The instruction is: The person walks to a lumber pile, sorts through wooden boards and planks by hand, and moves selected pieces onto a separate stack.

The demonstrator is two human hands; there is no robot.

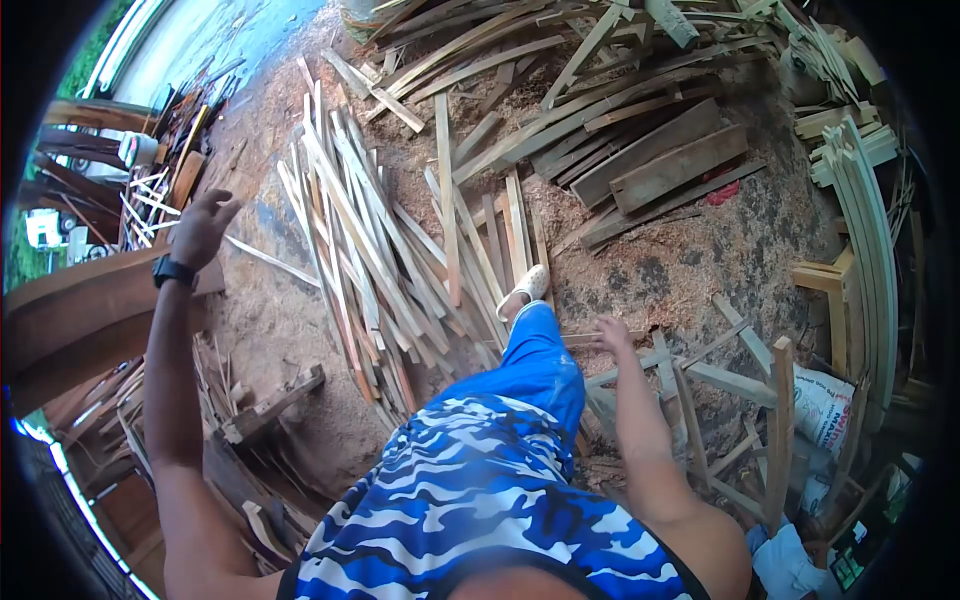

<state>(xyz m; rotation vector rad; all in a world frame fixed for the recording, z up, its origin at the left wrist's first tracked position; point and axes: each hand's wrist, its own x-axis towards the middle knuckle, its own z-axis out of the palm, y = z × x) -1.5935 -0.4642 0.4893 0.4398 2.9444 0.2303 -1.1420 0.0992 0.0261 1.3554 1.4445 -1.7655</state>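
Note:
My left hand (203, 228), with a black watch (174, 270) at its wrist, is raised at the left with fingers apart and nothing in it. My right hand (612, 335) hangs low beside my blue trousers (540, 355), fingers spread and empty. Between the hands, a heap of thin pale wooden strips (365, 240) lies on the sawdust-covered ground. One foot in a light shoe (533, 284) is by the ends of some strips. Near my right hand is a wooden frame (735, 385) of crossed pieces.
Wide dark planks (680, 170) and long boards are stacked ahead. Bent pale strips (870, 260) lean at the right, near a printed sack (822, 405). A large curved timber (95, 290) lies at the left. Scrap wood (265, 410) is at the lower left.

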